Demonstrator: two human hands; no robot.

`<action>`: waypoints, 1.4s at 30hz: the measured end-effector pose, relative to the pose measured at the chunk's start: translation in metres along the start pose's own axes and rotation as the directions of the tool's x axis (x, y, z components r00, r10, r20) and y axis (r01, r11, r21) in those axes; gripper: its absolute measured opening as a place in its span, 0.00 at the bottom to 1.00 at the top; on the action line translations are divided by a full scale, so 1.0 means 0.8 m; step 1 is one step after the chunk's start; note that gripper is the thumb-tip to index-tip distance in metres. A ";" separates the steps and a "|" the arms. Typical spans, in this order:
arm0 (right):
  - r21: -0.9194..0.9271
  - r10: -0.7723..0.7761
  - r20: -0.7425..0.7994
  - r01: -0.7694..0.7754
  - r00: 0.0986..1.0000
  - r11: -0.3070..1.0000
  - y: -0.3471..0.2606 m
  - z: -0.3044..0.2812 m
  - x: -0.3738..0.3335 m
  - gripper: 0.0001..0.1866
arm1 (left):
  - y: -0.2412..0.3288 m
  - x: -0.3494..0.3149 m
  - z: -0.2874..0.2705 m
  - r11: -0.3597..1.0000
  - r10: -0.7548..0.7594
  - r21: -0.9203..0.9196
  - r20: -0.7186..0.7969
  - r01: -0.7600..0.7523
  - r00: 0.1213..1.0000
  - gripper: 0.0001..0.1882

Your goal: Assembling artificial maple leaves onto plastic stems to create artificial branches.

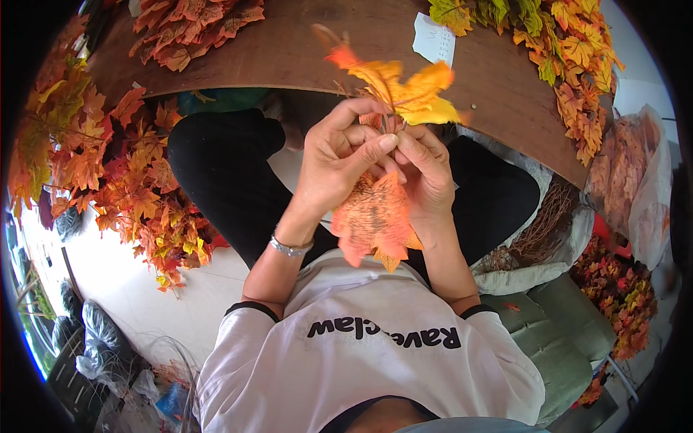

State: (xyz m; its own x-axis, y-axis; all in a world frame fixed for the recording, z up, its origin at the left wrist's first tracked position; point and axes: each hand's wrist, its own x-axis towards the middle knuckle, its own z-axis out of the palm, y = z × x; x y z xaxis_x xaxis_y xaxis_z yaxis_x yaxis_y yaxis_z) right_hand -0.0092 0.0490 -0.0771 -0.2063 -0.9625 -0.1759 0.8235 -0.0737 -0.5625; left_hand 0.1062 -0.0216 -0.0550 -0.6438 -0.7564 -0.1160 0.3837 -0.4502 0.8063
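Note:
My left hand and my right hand meet above my lap, thumbs and fingertips pinched together around the stems of artificial maple leaves. A yellow-orange leaf with a red tip sticks up past the fingers, its upper left end blurred. Below the fingers hangs a salmon-orange leaf, with another orange edge behind it. The exact joint of the stems is hidden between the thumbs. A silvery bracelet circles my left wrist.
A brown wooden table curves ahead, bearing an orange leaf pile, a paper note and yellow-orange leaves. Leaf bunches hang at left. On the right are a sack of brown twigs and a plastic bag of leaves.

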 end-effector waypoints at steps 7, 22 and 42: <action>-0.120 0.108 -0.005 -0.108 0.994 0.987 -0.004 0.010 0.009 0.12 | 0.026 -0.006 -0.012 0.711 0.072 0.702 -0.016 -0.040 0.997 0.09; -0.748 -0.221 0.474 0.523 0.852 0.409 0.036 0.035 0.005 0.13 | 0.018 -0.009 -0.064 0.899 0.421 -0.100 -0.079 -0.427 0.904 0.28; -0.782 0.017 0.599 0.590 0.800 -0.202 -0.101 0.187 0.560 0.11 | 0.072 0.012 -0.123 0.882 0.014 -0.433 0.414 0.184 0.910 0.11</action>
State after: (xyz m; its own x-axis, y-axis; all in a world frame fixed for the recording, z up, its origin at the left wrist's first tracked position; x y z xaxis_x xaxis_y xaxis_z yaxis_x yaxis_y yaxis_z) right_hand -0.0887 -0.4154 0.0105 0.1658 -0.9279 0.3339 -0.7013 -0.3489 -0.6217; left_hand 0.1874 -0.1017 -0.0670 -0.8548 -0.4981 0.1458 0.5071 -0.7418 0.4389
